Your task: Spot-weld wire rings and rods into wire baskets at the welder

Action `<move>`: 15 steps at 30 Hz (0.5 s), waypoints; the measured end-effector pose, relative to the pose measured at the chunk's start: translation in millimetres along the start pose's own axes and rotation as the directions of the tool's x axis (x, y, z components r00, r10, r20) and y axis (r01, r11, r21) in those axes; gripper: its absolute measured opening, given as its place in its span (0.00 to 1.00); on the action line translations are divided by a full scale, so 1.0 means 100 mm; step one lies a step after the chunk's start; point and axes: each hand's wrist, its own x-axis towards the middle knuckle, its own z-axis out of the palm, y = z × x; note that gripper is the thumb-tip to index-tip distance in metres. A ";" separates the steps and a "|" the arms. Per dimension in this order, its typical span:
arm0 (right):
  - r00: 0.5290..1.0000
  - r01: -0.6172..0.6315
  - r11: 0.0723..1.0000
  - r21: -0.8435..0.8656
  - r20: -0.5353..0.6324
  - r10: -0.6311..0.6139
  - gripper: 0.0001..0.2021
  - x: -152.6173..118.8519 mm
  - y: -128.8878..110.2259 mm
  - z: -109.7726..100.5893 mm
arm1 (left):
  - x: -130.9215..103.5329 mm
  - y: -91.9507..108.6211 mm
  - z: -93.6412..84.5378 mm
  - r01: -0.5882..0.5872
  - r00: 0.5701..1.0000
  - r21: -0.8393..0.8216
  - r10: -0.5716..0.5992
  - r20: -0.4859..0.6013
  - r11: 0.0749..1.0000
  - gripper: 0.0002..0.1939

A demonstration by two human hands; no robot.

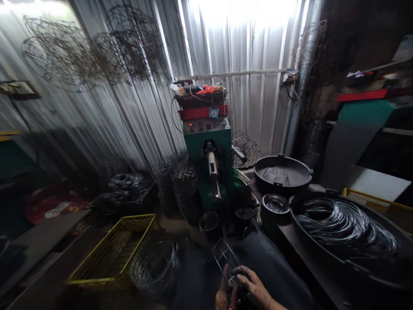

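Note:
A small wire frame [222, 254] of thin crossed rods stands up from my two hands at the bottom centre, above my dark-clothed lap. My left hand [226, 290] closes round its lower part from the left. From the right, my right hand [253, 286] holds the same frame with curled fingers, close against the left one. The fingers partly cover the frame's lower end. Straight ahead is a green machine [206, 146] with a pale cylindrical arm [213, 165] pointing down toward me.
On the right, a large black pan [322, 254] holds wire rings, beside a small metal bowl [275, 203] and a round black pan [282, 165]. At left are a yellow crate [92, 282] and stacked wire rings [155, 262]. Corrugated metal wall [254, 51] behind.

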 end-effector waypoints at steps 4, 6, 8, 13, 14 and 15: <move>1.000 0.010 0.998 -0.062 -0.013 -0.011 0.19 -0.05 -0.10 0.04 | 0.02 0.01 -0.04 -0.066 0.995 -0.005 0.066 0.074 0.998 0.40; 1.000 0.008 0.996 -0.087 -0.008 -0.008 0.19 -0.07 -0.12 0.05 | 0.04 -0.01 -0.07 -0.087 0.993 0.030 0.084 0.081 0.996 0.40; 1.000 0.002 0.995 -0.101 0.007 -0.002 0.19 -0.07 -0.11 0.05 | 0.05 -0.04 -0.08 -0.104 0.991 0.046 0.100 0.087 0.993 0.39; 1.000 0.005 0.999 -0.049 0.020 -0.004 0.18 -0.07 -0.11 0.07 | 0.06 -0.09 -0.10 -0.141 0.986 0.048 0.136 0.096 0.989 0.37; 1.000 -0.006 1.000 -0.022 0.025 0.006 0.19 -0.07 -0.12 0.08 | 0.07 -0.09 -0.11 -0.147 0.985 0.050 0.141 0.094 0.988 0.36; 0.999 -0.015 1.000 0.000 0.030 0.015 0.19 -0.08 -0.14 0.09 | 0.06 -0.09 -0.11 -0.149 0.986 0.053 0.143 0.090 0.987 0.36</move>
